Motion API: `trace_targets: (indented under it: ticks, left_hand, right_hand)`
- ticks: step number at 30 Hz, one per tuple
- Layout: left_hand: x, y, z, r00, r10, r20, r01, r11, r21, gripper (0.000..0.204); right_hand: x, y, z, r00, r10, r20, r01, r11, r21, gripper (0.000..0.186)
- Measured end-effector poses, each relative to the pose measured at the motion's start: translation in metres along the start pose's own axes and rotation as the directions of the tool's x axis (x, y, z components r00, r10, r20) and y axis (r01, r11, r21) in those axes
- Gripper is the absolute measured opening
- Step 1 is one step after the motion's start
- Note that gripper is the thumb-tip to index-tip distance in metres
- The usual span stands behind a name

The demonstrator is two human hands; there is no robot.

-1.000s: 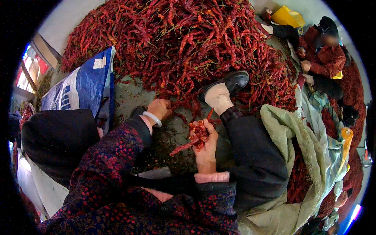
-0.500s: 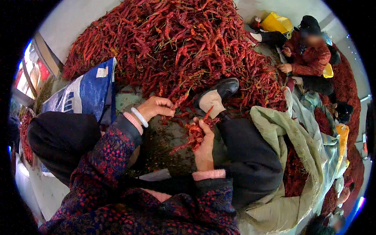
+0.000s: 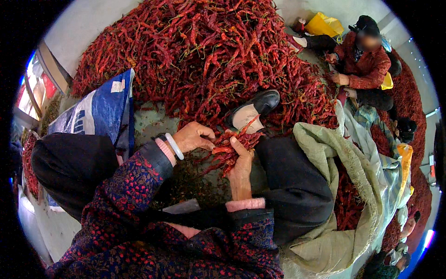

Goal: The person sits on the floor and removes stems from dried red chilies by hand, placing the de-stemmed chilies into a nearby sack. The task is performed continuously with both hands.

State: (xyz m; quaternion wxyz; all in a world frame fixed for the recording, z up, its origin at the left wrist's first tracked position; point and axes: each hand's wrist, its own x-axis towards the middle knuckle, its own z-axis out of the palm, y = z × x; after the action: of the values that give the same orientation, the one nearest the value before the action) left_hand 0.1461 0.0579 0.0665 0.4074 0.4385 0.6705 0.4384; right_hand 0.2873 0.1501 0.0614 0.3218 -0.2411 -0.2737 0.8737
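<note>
A bunch of dried red chili peppers (image 3: 226, 156) is gripped in my right hand (image 3: 240, 163), with the thumb pressed over the top and tips sticking out on both sides. My left hand (image 3: 189, 137), with a white bangle (image 3: 175, 146) at the wrist, is right beside the bunch. Its thumb and fingertips are pinched together at the bunch's left side; anything between them is too small to make out. Beyond both hands rises a large heap of dried red chili peppers (image 3: 200, 60), some with pale stems.
A blue and white sack (image 3: 100, 111) stands at left by my knee. At right lies an open woven sack (image 3: 367, 186) with red chilies inside. My black shoe (image 3: 265, 103) rests against the heap. Another person (image 3: 364, 60) sits at far right near a yellow bag (image 3: 325, 24).
My left hand has moved right and slightly down to the bunch. The chili that was at its fingertips no longer shows there. My right hand has barely shifted and keeps its hold.
</note>
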Motion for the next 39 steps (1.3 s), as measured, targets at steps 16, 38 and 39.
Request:
trace_targets:
  ticks: [16, 38, 39]
  left_hand:
    - [-0.002, 0.032, -0.006, 0.998, -0.067, 0.014, 0.068, 0.961, -0.267, 0.020]
    - [-0.002, 0.038, 0.016, 0.785, 0.595, -0.171, -0.438, 0.729, 0.526, 0.009]
    - [-0.003, 0.039, 0.019, 0.760, 0.636, -0.136, -0.443, 0.659, 0.608, 0.009]
  right_hand:
    - [-0.008, -0.012, 0.011, 0.993, -0.025, 0.118, 0.071, 0.913, -0.401, 0.023]
    - [-0.004, -0.006, -0.001, 0.984, 0.179, 0.026, -0.162, 0.937, -0.309, 0.022]
    - [-0.003, -0.004, -0.004, 0.983, 0.182, 0.037, -0.163, 0.942, -0.293, 0.022]
